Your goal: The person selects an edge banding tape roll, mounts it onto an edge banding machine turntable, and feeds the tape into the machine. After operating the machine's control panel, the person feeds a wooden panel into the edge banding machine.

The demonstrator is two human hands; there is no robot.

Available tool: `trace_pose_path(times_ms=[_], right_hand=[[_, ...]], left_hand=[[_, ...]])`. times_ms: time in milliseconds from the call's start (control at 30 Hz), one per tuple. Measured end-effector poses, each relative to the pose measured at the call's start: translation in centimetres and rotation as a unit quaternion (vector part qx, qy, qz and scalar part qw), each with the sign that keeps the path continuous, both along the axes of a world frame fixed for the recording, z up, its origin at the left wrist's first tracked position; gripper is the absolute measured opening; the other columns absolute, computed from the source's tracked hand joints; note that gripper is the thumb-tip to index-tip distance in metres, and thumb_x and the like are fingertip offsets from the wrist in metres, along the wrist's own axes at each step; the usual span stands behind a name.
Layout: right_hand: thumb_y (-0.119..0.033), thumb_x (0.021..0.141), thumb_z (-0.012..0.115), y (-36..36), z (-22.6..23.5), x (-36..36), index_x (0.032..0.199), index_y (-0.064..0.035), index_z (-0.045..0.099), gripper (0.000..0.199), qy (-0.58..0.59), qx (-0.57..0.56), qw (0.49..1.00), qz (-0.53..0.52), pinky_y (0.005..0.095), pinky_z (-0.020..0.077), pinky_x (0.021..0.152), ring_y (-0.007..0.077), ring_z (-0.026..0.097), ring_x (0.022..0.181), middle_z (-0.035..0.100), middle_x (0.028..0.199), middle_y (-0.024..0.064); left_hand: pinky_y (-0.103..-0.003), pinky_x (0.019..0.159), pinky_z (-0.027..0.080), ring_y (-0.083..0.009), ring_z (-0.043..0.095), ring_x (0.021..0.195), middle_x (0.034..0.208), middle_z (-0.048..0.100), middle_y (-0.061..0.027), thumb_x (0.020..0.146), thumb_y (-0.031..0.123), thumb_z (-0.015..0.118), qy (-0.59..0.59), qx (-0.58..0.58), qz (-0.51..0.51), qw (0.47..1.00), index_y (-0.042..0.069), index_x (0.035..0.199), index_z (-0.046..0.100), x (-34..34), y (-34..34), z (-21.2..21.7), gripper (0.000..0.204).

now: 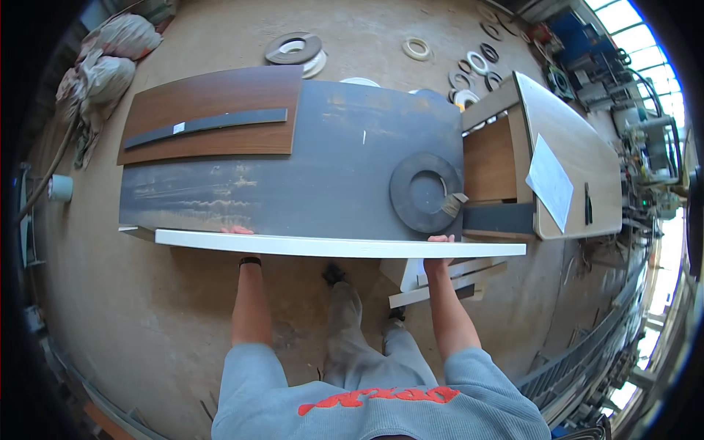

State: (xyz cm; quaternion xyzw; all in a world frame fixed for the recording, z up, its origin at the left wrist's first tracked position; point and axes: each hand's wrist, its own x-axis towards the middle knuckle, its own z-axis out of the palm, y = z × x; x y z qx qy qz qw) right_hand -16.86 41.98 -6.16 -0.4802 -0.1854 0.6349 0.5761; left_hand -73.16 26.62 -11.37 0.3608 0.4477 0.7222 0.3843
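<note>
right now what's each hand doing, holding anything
Left hand: closed on the long white board's far edge.
Right hand: closed on the same board.

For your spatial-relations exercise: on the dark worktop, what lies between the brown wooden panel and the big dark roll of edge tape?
In the head view, nothing: between the brown panel and the tape roll there is only bare, scuffed dark worktop.

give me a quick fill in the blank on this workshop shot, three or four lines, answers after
1. Both hands, the left hand and the right hand, grip a long ____ panel by its edge.
2. The dark roll of edge tape lies flat on the ____ board.
3. A sheet of paper lies on the cabinet to the person's ____.
4. A dark strip rests on the ____ wood-grain panel.

Missing words: white; dark grey; right; brown
</note>
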Motion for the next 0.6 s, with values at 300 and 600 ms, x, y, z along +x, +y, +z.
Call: trace_pose_path(times_ms=[300, 600], right_hand=[[-0.041, 0.114, 0.032, -8.0, 12.7, -3.8, 0.091, -0.0072, 0.072, 0.057, -0.13, 0.096, 0.985, 0.054, 0.0371, 0.0483, 0.096, 0.0204, 0.065, 0.093, 0.071, 0.093, 0.0114], [-0.04, 0.111, 0.042, -19.6, 13.9, -2.5, 0.095, -0.003, 0.066, 0.046, 0.266, 0.173, 0.943, 0.099, 0.0328, 0.0471, 0.089, 0.0188, 0.062, 0.082, 0.068, 0.088, 0.0142]], left_hand=[[-0.035, 0.093, 0.046, -0.0158, 0.056, 0.089, 0.114, 0.065, -0.0078, 0.109, 0.054, 0.039, 0.047, 0.054, 0.019, 0.997, 0.011, 0.139, 0.057, 5.9, -11.8, 12.8, 0.055], [-0.038, 0.081, 0.049, -0.0211, 0.059, 0.089, 0.104, 0.065, -0.0134, 0.109, 0.062, 0.028, 0.386, 0.203, 0.07, 0.897, 0.004, 0.103, 0.068, -0.1, -29.0, 25.7, 0.071]])
